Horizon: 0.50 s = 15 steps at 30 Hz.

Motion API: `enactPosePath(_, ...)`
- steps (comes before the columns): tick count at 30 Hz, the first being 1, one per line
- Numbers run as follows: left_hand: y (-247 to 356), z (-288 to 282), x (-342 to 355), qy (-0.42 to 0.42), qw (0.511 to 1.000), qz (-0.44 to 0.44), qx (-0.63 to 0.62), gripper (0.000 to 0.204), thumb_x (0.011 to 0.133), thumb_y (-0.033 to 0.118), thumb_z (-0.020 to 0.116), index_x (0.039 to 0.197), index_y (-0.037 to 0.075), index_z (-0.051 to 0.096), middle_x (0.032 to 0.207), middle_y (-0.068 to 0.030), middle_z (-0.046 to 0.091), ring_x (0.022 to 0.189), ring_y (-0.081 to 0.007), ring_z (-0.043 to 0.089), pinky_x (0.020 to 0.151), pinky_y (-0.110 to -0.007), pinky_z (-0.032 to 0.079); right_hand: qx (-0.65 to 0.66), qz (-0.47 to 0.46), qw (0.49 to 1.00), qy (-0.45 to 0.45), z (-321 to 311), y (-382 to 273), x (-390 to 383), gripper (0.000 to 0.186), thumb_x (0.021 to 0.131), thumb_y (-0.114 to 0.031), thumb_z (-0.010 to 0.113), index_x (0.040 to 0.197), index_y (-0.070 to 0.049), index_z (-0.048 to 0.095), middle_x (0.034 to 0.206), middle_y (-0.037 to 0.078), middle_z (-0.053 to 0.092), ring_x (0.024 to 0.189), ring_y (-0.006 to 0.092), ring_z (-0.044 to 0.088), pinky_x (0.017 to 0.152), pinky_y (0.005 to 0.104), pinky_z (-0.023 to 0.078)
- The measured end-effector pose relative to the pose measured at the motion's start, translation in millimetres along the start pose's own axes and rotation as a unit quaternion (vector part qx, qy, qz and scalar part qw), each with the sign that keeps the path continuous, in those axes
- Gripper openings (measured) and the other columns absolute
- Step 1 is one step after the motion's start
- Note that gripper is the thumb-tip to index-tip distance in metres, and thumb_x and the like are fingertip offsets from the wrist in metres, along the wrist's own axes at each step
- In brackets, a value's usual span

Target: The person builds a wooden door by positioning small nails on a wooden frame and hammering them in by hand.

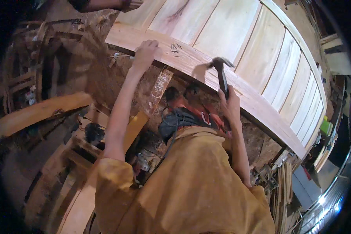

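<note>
My right hand (231,102) is wrapped round the dark handle of a claw hammer (222,78). The hammer's head is up, over the near rail of a large pale wooden panel (226,29) made of several boards in a frame. Toward the panel's left end, my left hand (146,54) rests on the rail with its fingers laid over the wood. Just right of those fingers lies a small loose pile of nails (175,48). The hammer is apart from the nails.
Another person's hand (132,4) is at the panel's far left corner. A thick plank (43,113) and wooden pieces lie at left. A power tool (142,162) with a cord lies near my left side. Thin strips (284,187) stand at lower right.
</note>
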<state>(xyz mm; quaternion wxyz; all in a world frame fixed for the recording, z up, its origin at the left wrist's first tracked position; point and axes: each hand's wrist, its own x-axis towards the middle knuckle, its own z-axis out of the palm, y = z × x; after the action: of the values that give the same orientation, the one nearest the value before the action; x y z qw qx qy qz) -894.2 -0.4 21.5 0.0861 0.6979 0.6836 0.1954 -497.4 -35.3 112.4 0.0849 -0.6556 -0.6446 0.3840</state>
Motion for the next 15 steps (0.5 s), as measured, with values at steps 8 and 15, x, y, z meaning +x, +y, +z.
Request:
enactPosePath(8, -12, 7, 28, -0.003, 0.996, 0.033, 0.089, 0.013, 0.094, 0.011, 0.06, 0.106, 0.007, 0.066, 0.108, -0.013, 0.065, 0.106, -0.0336, 0.064, 0.084, -0.047, 0.057, 0.004, 0.002, 1.0, 0.02, -11, 30, -22, 0.032, 0.102, -0.033, 0.063, 0.103, -0.002, 0.055, 0.068, 0.024, 0.061, 0.063, 0.0455, 0.06, 0.058, 0.0505, 0.043)
enactPosePath(15, 19, 30, 71, -0.014, 0.946, -0.139, -0.293, 0.017, 0.086, 0.016, 0.079, 0.102, 0.009, 0.078, 0.104, -0.009, 0.068, 0.098, -0.0219, 0.064, 0.085, -0.034, 0.056, 0.007, 0.024, 0.999, 0.022, -8, 25, -26, 0.031, 0.103, -0.032, 0.062, 0.102, -0.002, 0.053, 0.066, 0.022, 0.06, 0.061, 0.0411, 0.063, 0.058, 0.0479, 0.046)
